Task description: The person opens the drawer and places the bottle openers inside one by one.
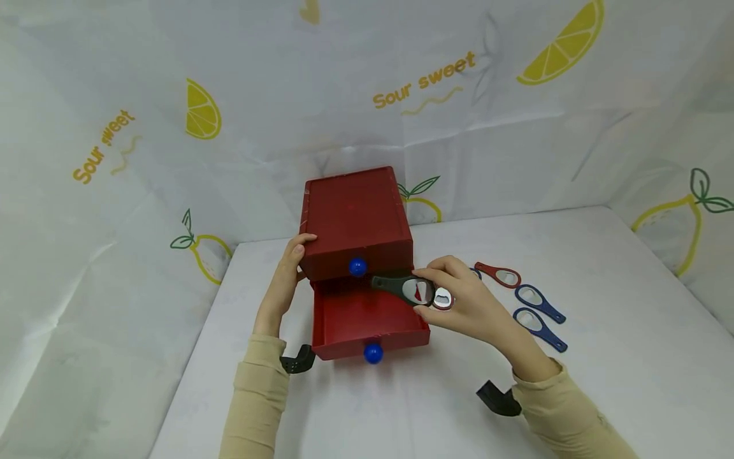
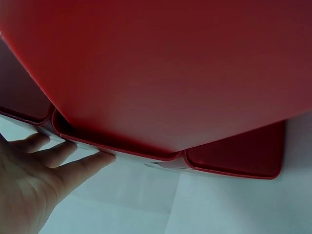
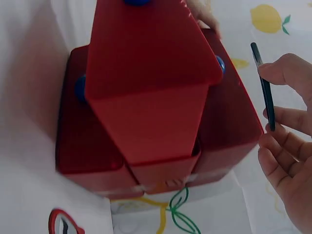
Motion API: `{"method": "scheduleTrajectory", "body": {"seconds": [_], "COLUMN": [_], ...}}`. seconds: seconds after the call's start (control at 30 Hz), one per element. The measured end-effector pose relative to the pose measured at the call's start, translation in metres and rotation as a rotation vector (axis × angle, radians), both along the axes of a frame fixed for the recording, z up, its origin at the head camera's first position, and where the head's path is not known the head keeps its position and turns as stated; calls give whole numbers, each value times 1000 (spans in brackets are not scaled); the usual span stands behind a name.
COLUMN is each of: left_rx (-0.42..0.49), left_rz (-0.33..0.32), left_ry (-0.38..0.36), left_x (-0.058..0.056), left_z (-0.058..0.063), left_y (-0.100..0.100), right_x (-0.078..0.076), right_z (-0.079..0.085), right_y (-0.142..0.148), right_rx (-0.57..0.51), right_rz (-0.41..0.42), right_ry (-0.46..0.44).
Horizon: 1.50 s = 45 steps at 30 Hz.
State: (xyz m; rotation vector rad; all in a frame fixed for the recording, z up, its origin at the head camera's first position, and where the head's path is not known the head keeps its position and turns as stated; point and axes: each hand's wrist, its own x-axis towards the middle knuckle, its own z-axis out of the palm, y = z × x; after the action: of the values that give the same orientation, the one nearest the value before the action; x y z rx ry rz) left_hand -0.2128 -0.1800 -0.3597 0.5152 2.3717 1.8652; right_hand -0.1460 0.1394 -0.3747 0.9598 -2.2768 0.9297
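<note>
A red drawer cabinet [image 1: 355,210] with round blue knobs stands at the back of the table. Its middle drawer [image 1: 367,315] is pulled out, and the visible inside is bare red. My left hand [image 1: 285,274] rests against the cabinet's left side, its fingers stretched along the edge in the left wrist view. Thumb and fingertips of my right hand [image 1: 467,303] pinch a dark green bottle opener [image 1: 394,286] above the drawer's right part. Edge-on, the same bottle opener [image 3: 266,92] shows in the right wrist view. A round metal-centred piece [image 1: 443,298] appears just behind it, partly hidden.
Right of the cabinet lie a red bottle opener [image 1: 499,275] and two blue bottle openers [image 1: 539,303], [image 1: 540,328]. Another blue edge [image 1: 475,273] is mostly hidden behind my right hand. A white cloth wall [image 1: 258,127] with lemon prints rises behind the table.
</note>
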Motion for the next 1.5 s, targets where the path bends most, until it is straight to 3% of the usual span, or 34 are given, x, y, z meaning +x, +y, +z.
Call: {"method": "scheduleTrajectory", "body": {"seconds": [0.27, 0.43, 0.57, 0.83, 0.97, 1.2, 1.5], "left_rx": [2, 3, 1, -8, -7, -3, 2], "left_rz": [16, 18, 16, 9, 7, 9, 1], "left_ry": [-3, -4, 3, 10, 6, -4, 8], "left_x": [3, 4, 5, 3, 2, 2, 0], "left_z": [1, 0, 1, 1, 1, 0, 0], "left_y": [-4, -5, -3, -3, -3, -2, -1], "right_x": [-15, -24, -25, -27, -33, -41, -35], "right_z": [9, 10, 10, 11, 6, -9, -14], "right_y": [-46, -69, -81, -91, -97, -105, -104], "right_rx": [97, 217, 330, 487, 557, 629, 635], "right_rz": [168, 197, 190, 151, 153, 226, 194], "right_ry": [-8, -171, -295, -427, -444, -463, -496]}}
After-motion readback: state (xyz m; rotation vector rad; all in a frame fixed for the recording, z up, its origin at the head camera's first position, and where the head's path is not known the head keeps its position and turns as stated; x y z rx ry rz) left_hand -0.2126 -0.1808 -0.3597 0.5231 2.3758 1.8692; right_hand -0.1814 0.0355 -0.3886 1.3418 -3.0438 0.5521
